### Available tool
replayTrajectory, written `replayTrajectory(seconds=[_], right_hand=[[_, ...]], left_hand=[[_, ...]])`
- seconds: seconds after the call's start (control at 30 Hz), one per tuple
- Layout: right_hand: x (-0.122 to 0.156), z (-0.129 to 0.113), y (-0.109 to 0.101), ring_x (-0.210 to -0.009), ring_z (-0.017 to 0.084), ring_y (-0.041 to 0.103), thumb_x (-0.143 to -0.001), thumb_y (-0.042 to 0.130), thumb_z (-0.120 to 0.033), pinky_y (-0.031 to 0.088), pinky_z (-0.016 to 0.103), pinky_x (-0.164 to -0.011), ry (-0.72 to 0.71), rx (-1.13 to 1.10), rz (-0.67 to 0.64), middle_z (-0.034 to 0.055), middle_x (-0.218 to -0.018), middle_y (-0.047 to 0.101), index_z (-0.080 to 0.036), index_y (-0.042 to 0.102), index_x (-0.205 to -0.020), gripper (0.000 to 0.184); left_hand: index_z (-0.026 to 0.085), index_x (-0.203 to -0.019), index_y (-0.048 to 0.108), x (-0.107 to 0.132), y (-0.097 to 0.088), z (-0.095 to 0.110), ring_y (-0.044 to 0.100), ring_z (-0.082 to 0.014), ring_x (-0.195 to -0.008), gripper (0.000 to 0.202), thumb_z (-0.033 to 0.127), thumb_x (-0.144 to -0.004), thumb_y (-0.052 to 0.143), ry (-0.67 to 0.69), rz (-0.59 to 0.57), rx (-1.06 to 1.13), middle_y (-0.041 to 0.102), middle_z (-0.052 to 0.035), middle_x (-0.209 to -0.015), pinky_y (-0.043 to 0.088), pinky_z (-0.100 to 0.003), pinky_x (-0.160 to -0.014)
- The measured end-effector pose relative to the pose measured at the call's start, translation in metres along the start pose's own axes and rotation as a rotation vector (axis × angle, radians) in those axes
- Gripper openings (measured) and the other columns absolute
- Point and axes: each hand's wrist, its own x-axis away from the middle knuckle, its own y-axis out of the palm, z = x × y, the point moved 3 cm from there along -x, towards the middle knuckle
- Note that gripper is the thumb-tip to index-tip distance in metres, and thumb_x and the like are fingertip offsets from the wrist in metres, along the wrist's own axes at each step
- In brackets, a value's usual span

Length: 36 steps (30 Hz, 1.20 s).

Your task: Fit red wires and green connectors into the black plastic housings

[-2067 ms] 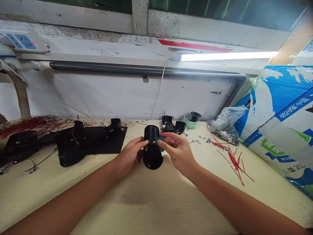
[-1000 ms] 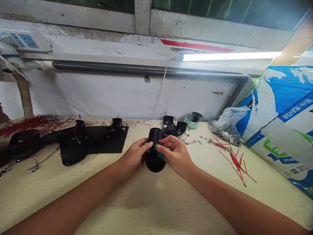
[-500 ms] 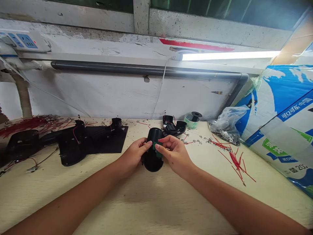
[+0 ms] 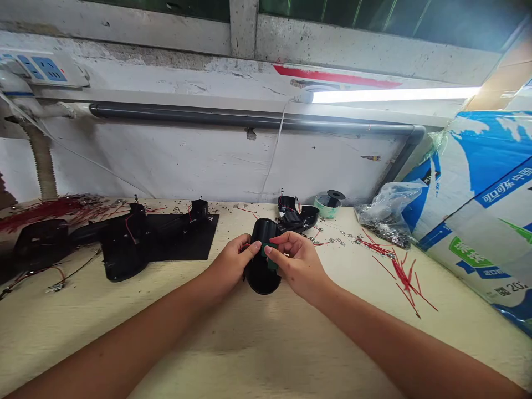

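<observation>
A black rounded plastic housing [image 4: 262, 274] stands on the pale workbench [image 4: 257, 343] between both hands. My left hand [image 4: 231, 265] wraps its left side, thumb and forefinger pinched at the top. My right hand [image 4: 296, 265] holds its right side and pinches a small green circuit board [image 4: 269, 254] against the housing. A thin red wire shows at my left fingertips.
Black housings with red wires lie on a dark mat [image 4: 174, 238] at left. More black parts [image 4: 296, 216], a solder spool [image 4: 328, 204], a bag of small metal parts [image 4: 384, 216] and loose red wires [image 4: 401, 274] lie at right. A blue-and-white sack [image 4: 482, 199] fills the right edge.
The housing tilted and dropped slightly toward me since the earliest frame. My fingertips came together over the green board. Little has moved in the last second.
</observation>
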Motion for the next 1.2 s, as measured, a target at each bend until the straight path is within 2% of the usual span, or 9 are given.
replayTrajectory(seconds=[0.13, 0.47, 0.6, 0.77, 0.87, 0.97, 1.1, 1.2], right_hand=[[0.001, -0.002, 0.001, -0.042, 0.005, 0.035, -0.068, 0.085, -0.042, 0.022, 0.02, -0.037, 0.009, 0.008, 0.014, -0.0068, -0.056, 0.048, -0.018, 0.059, -0.086, 0.04], [-0.001, -0.001, 0.0, -0.041, 0.006, 0.034, -0.068, 0.084, -0.042, 0.023, 0.02, -0.036, 0.013, 0.029, 0.01, -0.0073, -0.055, 0.047, -0.018, 0.057, -0.085, 0.04], [-0.002, -0.001, -0.002, -0.043, 0.006, 0.036, -0.071, 0.083, -0.043, 0.025, 0.02, -0.04, -0.014, 0.072, 0.017, -0.0062, -0.055, 0.05, -0.017, 0.059, -0.087, 0.039], [-0.001, -0.007, -0.005, -0.057, 0.011, 0.052, -0.073, 0.081, -0.044, 0.038, 0.024, -0.052, -0.087, 0.073, 0.079, 0.0002, -0.068, 0.063, -0.017, 0.061, -0.089, 0.037], [-0.001, -0.012, -0.008, -0.065, 0.012, 0.056, -0.072, 0.082, -0.042, 0.041, 0.025, -0.059, -0.108, 0.056, 0.128, 0.0011, -0.072, 0.066, -0.017, 0.061, -0.089, 0.037], [-0.002, -0.015, -0.009, -0.064, 0.012, 0.056, -0.069, 0.083, -0.043, 0.04, 0.025, -0.058, -0.097, 0.045, 0.163, 0.0001, -0.069, 0.064, -0.017, 0.06, -0.087, 0.039], [-0.003, -0.016, -0.01, -0.064, 0.014, 0.057, -0.068, 0.083, -0.043, 0.037, 0.025, -0.055, -0.089, 0.045, 0.161, 0.0009, -0.068, 0.064, -0.017, 0.059, -0.087, 0.04], [-0.003, -0.016, -0.011, -0.065, 0.014, 0.058, -0.069, 0.082, -0.042, 0.037, 0.026, -0.055, -0.092, 0.048, 0.153, 0.0017, -0.069, 0.065, -0.017, 0.058, -0.088, 0.04]], left_hand=[[0.017, -0.082, 0.057, 0.002, 0.001, 0.003, 0.044, -0.0067, -0.061, 0.039, 0.055, -0.08, 0.065, 0.018, 0.004, -0.058, 0.051, 0.0034, -0.07, 0.033, -0.019, -0.056], [0.016, -0.075, 0.056, 0.003, 0.001, 0.008, 0.042, -0.0058, -0.06, 0.039, 0.053, -0.08, 0.066, 0.044, 0.025, -0.133, 0.049, 0.0043, -0.066, 0.032, -0.019, -0.055], [0.015, -0.084, 0.061, 0.004, 0.003, 0.006, 0.05, -0.008, -0.061, 0.035, 0.05, -0.081, 0.066, -0.053, -0.009, 0.016, 0.056, 0.0016, -0.07, 0.038, -0.02, -0.057], [0.015, -0.087, 0.063, 0.007, 0.005, 0.011, 0.062, -0.013, -0.066, 0.021, 0.036, -0.083, 0.066, -0.172, 0.01, 0.253, 0.064, -0.0022, -0.075, 0.05, -0.024, -0.063], [0.013, -0.088, 0.065, 0.008, 0.003, 0.014, 0.065, -0.0156, -0.068, 0.02, 0.032, -0.082, 0.066, -0.186, 0.031, 0.28, 0.067, -0.0061, -0.078, 0.054, -0.027, -0.065], [0.011, -0.091, 0.066, 0.008, 0.001, 0.015, 0.067, -0.0177, -0.071, 0.023, 0.031, -0.081, 0.068, -0.197, 0.032, 0.295, 0.07, -0.0092, -0.082, 0.058, -0.03, -0.067], [0.011, -0.092, 0.066, 0.006, -0.002, 0.012, 0.068, -0.0191, -0.073, 0.021, 0.03, -0.082, 0.067, -0.2, 0.0, 0.32, 0.069, -0.009, -0.084, 0.061, -0.037, -0.072], [0.011, -0.092, 0.066, 0.005, -0.003, 0.01, 0.07, -0.0205, -0.073, 0.021, 0.031, -0.083, 0.065, -0.2, -0.033, 0.3, 0.069, -0.0085, -0.084, 0.061, -0.035, -0.069]])
